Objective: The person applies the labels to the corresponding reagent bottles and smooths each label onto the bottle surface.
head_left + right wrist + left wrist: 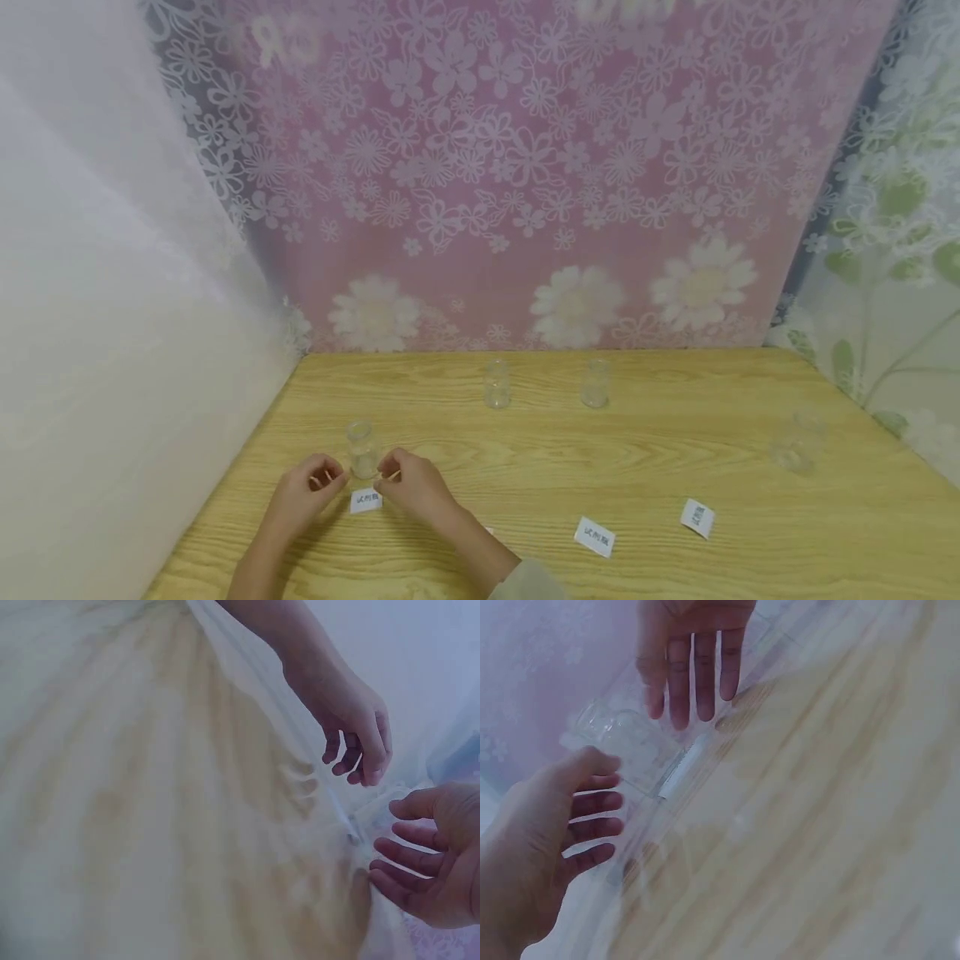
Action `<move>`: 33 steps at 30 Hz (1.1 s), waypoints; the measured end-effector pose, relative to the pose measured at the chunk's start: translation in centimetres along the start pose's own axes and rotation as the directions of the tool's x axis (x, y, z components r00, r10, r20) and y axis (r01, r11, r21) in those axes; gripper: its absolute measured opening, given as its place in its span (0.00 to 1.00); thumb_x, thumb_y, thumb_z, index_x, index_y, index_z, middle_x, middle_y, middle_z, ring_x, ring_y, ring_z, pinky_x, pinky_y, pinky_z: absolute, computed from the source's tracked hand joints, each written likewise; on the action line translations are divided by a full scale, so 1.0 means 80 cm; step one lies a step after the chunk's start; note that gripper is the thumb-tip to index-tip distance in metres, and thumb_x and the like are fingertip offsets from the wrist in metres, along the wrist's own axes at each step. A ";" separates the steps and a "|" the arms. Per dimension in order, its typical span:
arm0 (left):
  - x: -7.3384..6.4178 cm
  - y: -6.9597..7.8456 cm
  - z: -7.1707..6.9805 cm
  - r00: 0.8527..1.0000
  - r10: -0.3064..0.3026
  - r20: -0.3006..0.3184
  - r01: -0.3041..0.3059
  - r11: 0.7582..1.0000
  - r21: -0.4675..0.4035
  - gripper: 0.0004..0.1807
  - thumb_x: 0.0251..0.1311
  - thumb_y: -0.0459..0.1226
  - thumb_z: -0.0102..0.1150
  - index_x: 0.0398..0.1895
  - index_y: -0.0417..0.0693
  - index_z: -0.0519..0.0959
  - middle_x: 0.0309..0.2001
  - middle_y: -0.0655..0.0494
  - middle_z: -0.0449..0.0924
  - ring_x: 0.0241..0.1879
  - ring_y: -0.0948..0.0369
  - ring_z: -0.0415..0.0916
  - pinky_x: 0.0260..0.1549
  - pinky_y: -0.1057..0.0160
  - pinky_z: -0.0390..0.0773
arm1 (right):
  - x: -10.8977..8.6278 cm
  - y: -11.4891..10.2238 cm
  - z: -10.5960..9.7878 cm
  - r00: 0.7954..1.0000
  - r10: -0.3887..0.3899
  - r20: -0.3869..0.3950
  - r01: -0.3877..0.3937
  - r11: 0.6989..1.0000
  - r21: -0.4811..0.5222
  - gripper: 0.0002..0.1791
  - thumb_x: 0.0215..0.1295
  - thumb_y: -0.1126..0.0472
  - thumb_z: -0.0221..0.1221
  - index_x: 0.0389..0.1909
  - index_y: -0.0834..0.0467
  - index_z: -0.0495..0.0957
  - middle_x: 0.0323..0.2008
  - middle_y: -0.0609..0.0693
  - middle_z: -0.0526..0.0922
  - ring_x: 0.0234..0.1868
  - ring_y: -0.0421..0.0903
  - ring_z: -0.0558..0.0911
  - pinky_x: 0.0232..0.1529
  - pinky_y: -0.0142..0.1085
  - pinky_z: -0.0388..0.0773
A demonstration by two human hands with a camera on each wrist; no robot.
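Observation:
A clear glass bottle [363, 454] stands upright at the left of the table, and a white printed card [366, 500] lies just in front of it. On the bottle's left is my left hand [303, 492], its fingers loosely bent with nothing between them. My right hand [420, 487] is on the other side, its fingertips at the card's right corner; whether they touch it I cannot tell. In the left wrist view both hands flank the bottle [630, 746], and the card [682, 769] shows edge-on. The right wrist view shows the left hand [349, 727] and right hand [442, 855] apart.
Two more glass bottles, one at back centre [497, 385] and one to its right [596, 385], stand upright. Another clear glass bottle [798, 442] is at far right. Printed cards lie at front centre [595, 537] and front right [698, 518]. Flowered curtains [525, 167] surround the wooden table [525, 467].

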State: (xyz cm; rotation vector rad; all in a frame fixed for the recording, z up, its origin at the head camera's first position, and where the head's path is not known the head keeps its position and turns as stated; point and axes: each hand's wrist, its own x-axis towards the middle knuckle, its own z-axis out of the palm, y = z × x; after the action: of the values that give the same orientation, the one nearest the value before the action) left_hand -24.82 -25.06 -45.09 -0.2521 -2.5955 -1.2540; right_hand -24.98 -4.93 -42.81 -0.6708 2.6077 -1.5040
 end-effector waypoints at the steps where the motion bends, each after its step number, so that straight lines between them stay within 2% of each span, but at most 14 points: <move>1: -0.001 0.001 0.000 0.999 -0.001 0.040 0.001 1.000 0.003 0.06 0.53 0.35 0.65 0.31 0.47 0.77 0.29 0.58 0.73 0.30 0.61 0.70 0.28 0.66 0.73 | -0.002 0.002 0.001 1.000 -0.020 0.002 0.020 1.000 -0.011 0.11 0.59 0.62 0.61 0.40 0.62 0.75 0.34 0.46 0.78 0.34 0.40 0.77 0.32 0.30 0.76; 2: -0.002 0.001 0.000 0.996 -0.003 0.089 0.003 1.000 0.001 0.06 0.52 0.36 0.65 0.32 0.47 0.78 0.29 0.59 0.73 0.29 0.61 0.70 0.28 0.66 0.72 | -0.004 0.005 0.003 0.999 -0.039 0.002 0.039 0.999 -0.022 0.11 0.58 0.62 0.61 0.41 0.63 0.75 0.34 0.46 0.78 0.34 0.40 0.77 0.38 0.33 0.77; 5: -0.004 0.002 0.000 0.976 0.010 0.218 -0.010 1.000 0.001 0.12 0.50 0.41 0.67 0.37 0.47 0.81 0.33 0.58 0.74 0.33 0.59 0.68 0.31 0.64 0.71 | -0.006 0.015 0.006 0.997 -0.080 -0.004 0.079 0.995 -0.066 0.14 0.57 0.61 0.62 0.43 0.63 0.77 0.36 0.47 0.79 0.36 0.39 0.74 0.43 0.35 0.75; 8: -0.004 0.004 0.002 0.962 0.017 0.272 -0.024 0.999 0.023 0.15 0.47 0.44 0.69 0.38 0.49 0.81 0.34 0.59 0.73 0.34 0.58 0.64 0.32 0.62 0.68 | -0.007 0.022 0.008 0.995 -0.102 -0.004 0.101 0.988 -0.119 0.16 0.56 0.59 0.63 0.44 0.61 0.78 0.38 0.46 0.78 0.38 0.38 0.70 0.43 0.34 0.73; 9: -0.003 0.004 0.003 0.960 0.017 0.278 -0.027 0.999 0.031 0.15 0.46 0.44 0.69 0.38 0.50 0.82 0.35 0.59 0.73 0.34 0.58 0.64 0.32 0.61 0.68 | -0.008 0.024 0.008 0.994 -0.106 -0.001 0.104 0.985 -0.139 0.16 0.56 0.59 0.63 0.45 0.60 0.78 0.39 0.46 0.78 0.38 0.38 0.69 0.40 0.31 0.72; 15: -0.002 0.003 0.007 0.963 0.030 0.268 -0.043 0.998 0.044 0.14 0.46 0.43 0.70 0.37 0.52 0.82 0.34 0.60 0.71 0.33 0.58 0.63 0.31 0.62 0.67 | -0.010 0.030 0.009 0.988 -0.155 -0.002 0.148 0.946 -0.287 0.18 0.54 0.56 0.65 0.45 0.58 0.79 0.41 0.43 0.73 0.39 0.37 0.67 0.40 0.28 0.70; 19: -0.005 0.000 0.005 0.961 0.044 0.272 -0.059 0.997 0.045 0.13 0.46 0.43 0.70 0.36 0.51 0.82 0.35 0.58 0.72 0.32 0.58 0.63 0.30 0.64 0.66 | -0.010 0.033 0.016 0.985 -0.175 0.008 0.167 0.926 -0.340 0.17 0.54 0.55 0.65 0.44 0.57 0.80 0.42 0.43 0.71 0.40 0.37 0.66 0.40 0.26 0.69; 26: -0.005 -0.002 0.003 0.961 0.049 0.271 -0.064 0.997 0.046 0.15 0.47 0.43 0.69 0.39 0.51 0.82 0.35 0.58 0.71 0.32 0.59 0.62 0.29 0.65 0.66 | -0.009 0.034 0.020 0.981 -0.192 -0.002 0.179 0.919 -0.352 0.14 0.55 0.56 0.65 0.41 0.57 0.80 0.40 0.43 0.71 0.39 0.37 0.66 0.39 0.25 0.69; 31: -0.002 -0.002 0.005 0.967 0.040 0.252 -0.058 0.996 0.064 0.16 0.46 0.43 0.70 0.39 0.50 0.82 0.33 0.59 0.71 0.32 0.59 0.63 0.29 0.64 0.66 | -0.005 0.033 0.020 0.981 -0.192 -0.035 0.170 0.926 -0.336 0.12 0.54 0.58 0.65 0.39 0.57 0.80 0.37 0.42 0.72 0.37 0.37 0.66 0.36 0.25 0.68; 33: -0.001 -0.001 0.005 0.968 0.032 0.248 -0.045 0.998 0.045 0.16 0.45 0.43 0.71 0.38 0.49 0.81 0.33 0.59 0.72 0.32 0.59 0.64 0.30 0.64 0.67 | -0.003 0.033 0.021 0.980 -0.193 -0.044 0.169 0.933 -0.317 0.12 0.54 0.60 0.65 0.39 0.56 0.79 0.36 0.42 0.73 0.36 0.36 0.66 0.35 0.25 0.68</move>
State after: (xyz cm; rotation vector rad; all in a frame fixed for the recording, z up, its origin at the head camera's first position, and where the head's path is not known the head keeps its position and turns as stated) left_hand -24.84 -24.82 -45.39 -0.4750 -2.8102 -1.2112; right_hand -25.20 -5.03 -45.93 -0.9213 2.9476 -1.1825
